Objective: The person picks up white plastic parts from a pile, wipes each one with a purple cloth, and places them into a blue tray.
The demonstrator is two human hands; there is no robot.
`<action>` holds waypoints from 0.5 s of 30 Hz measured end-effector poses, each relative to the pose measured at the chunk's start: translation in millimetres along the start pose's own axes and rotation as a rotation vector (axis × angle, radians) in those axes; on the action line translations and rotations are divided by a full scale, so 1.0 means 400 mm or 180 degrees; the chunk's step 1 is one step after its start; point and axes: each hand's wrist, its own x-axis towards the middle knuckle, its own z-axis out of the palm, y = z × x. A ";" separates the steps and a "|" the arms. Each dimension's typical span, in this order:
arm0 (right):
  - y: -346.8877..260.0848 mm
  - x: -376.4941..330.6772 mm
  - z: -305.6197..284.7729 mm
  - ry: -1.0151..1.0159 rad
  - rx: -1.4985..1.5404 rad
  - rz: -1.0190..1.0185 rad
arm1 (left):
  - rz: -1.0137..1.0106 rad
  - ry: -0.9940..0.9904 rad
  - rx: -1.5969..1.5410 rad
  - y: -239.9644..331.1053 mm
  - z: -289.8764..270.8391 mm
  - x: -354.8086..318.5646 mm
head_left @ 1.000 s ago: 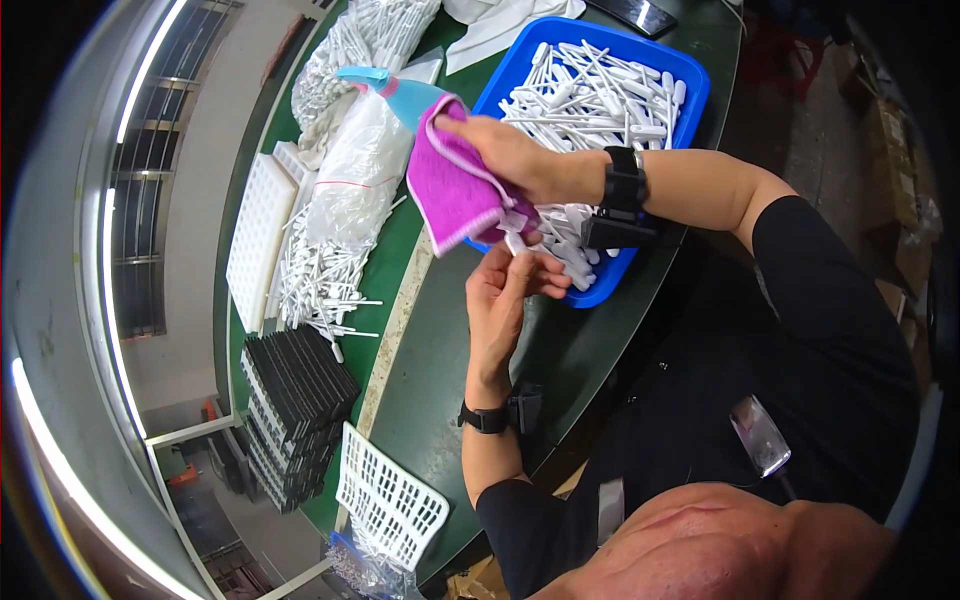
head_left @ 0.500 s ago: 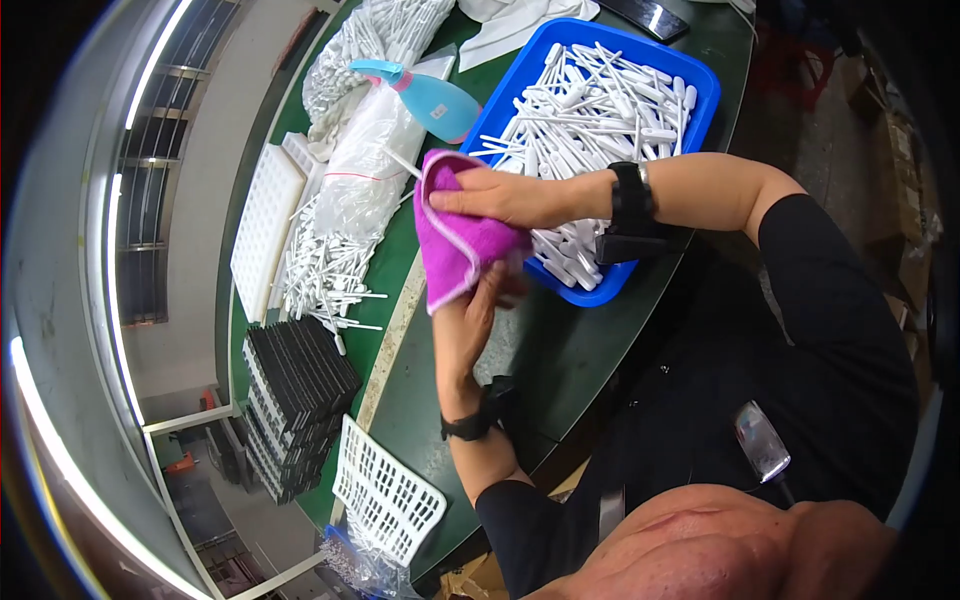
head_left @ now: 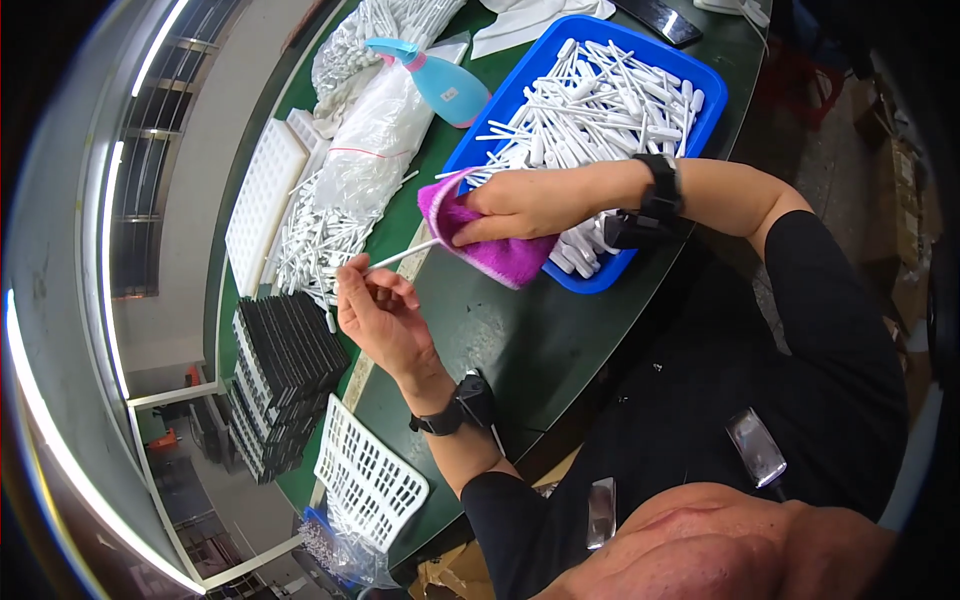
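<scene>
My left hand (head_left: 385, 322) pinches one end of a thin white plastic stick (head_left: 408, 253) between thumb and fingertips. The stick's other end goes into the folds of a purple cloth (head_left: 510, 262) with a pale edge, so that end is hidden. My right hand (head_left: 528, 205) grips the cloth from above, fingers tucked into its fold. Just beyond the right hand stands a blue tray (head_left: 716, 98), heaped with similar white sticks (head_left: 585, 110) that have wider, flattened heads. Another pile of white sticks (head_left: 318, 232) spills from a clear plastic bag (head_left: 375, 135) on the far left.
A blue spray bottle (head_left: 448, 90) lies between bag and tray. White perforated racks (head_left: 262, 200), a stack of black trays (head_left: 285, 350) and a white slotted basket (head_left: 370, 475) line the left. A phone (head_left: 660, 20) and white cloth (head_left: 540, 22) are at the back of the green table (head_left: 540, 345).
My left hand has come away from the cloth toward the lower left and now pinches the stick's end. The right hand and cloth have shifted slightly right.
</scene>
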 end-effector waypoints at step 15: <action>0.363 -0.291 -0.421 0.0858 -0.3239 0.0949 | -0.0796 -0.1648 0.4740 0.141 -0.195 -0.013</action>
